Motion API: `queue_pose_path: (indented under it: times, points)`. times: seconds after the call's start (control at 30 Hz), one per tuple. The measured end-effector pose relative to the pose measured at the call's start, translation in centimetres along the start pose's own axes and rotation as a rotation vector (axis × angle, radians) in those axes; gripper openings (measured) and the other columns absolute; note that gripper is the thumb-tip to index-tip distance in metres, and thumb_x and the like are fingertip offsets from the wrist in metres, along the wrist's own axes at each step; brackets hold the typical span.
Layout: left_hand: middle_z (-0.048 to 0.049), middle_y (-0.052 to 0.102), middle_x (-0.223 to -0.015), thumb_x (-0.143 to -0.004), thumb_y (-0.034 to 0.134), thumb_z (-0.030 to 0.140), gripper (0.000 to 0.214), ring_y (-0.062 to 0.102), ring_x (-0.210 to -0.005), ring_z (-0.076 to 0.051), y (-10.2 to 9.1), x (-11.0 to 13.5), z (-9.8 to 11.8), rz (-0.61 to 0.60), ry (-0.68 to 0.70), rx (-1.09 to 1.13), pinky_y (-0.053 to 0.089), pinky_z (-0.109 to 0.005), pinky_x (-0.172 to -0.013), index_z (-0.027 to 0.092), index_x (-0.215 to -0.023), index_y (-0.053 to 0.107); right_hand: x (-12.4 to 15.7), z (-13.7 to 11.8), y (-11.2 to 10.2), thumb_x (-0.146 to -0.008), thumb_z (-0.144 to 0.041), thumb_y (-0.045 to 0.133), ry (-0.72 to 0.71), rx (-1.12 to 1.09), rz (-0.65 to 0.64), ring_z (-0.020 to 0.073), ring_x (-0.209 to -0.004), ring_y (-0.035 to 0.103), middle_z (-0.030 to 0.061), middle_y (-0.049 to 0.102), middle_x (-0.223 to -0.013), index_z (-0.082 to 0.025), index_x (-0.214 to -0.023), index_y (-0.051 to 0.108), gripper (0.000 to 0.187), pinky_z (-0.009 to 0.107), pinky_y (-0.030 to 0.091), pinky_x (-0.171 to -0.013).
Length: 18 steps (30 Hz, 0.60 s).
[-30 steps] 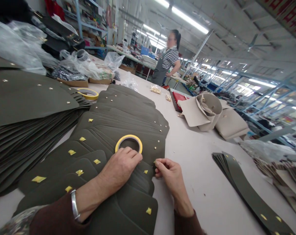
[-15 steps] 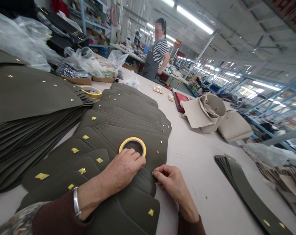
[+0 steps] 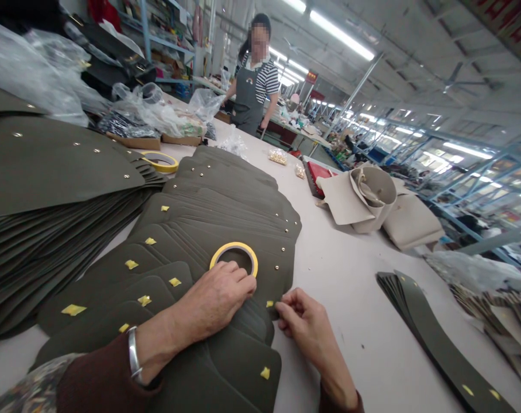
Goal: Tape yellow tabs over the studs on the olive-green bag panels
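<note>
Dark olive leather panels lie fanned out on the white table, several with small yellow tape squares and metal studs. My left hand rests on the panels with curled fingers, touching a roll of yellow tape. My right hand is closed in a pinch at the edge of a panel, beside a fresh yellow tape square. What the pinch holds is too small to see.
A tall stack of olive panels stands at the left, with a second tape roll behind it. Beige bag parts and a pile of olive strips lie to the right. A person in a striped shirt stands beyond the table.
My right hand drew back slightly from the panel edge, where a yellow tape square now shows. The person in the background walked to the left. My left hand stayed put.
</note>
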<state>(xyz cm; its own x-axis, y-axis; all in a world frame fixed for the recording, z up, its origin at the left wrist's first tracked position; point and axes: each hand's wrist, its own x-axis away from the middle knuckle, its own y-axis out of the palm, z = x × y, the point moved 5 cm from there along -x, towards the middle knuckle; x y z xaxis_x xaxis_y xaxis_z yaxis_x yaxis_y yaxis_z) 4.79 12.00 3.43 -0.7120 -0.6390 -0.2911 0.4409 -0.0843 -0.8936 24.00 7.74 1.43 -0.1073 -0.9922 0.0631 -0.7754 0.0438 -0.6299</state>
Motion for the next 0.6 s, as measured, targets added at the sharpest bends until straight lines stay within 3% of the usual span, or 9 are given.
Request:
queue_pose_path:
  times: [0.13,0.37,0.53,0.6]
  points:
    - [-0.0021,0.059,-0.087,-0.097,0.046,0.015,0.014,0.048,-0.082,-0.02,-0.3,0.0,0.1,0.01,0.013,0.039,0.038,-0.033,-0.075,0.019,-0.089,0.056,0.4,-0.9,0.4,-0.084,-0.022,0.062,-0.151,0.101,0.006,0.0174,-0.069,0.067,0.0025,0.074,-0.075,-0.02,-0.075,0.071,0.013,0.026,0.048,-0.066]
    - [-0.0015,0.061,-0.083,-0.097,0.044,0.013,0.018,0.053,-0.076,-0.018,-0.6,0.1,0.4,0.092,0.06,0.07,0.042,-0.031,-0.071,0.019,-0.088,0.058,-0.1,-2.1,1.1,-0.085,-0.02,0.059,-0.238,0.293,0.112,0.0188,-0.067,0.067,0.0048,0.074,-0.074,-0.019,-0.079,0.076,0.017,0.028,0.049,-0.065]
    - [-0.0013,0.068,-0.086,-0.101,0.041,0.017,0.017,0.064,-0.078,-0.014,-1.3,0.7,0.8,0.268,0.16,0.186,0.051,-0.024,-0.07,0.019,-0.106,0.057,-0.2,-1.9,1.0,-0.088,-0.025,0.06,-0.166,0.227,-0.087,0.0138,-0.053,0.059,-0.001,0.066,-0.056,-0.019,-0.058,0.071,0.032,0.023,0.04,-0.051]
    - [-0.0013,0.072,-0.092,-0.101,0.044,0.018,0.019,0.069,-0.081,-0.013,-1.7,1.0,0.8,0.329,0.172,0.201,0.054,-0.022,-0.073,0.02,-0.116,0.055,-0.1,-2.1,0.7,-0.088,-0.025,0.061,-0.192,0.143,-0.06,0.014,-0.055,0.06,-0.0006,0.067,-0.059,-0.018,-0.064,0.073,0.028,0.023,0.042,-0.052]
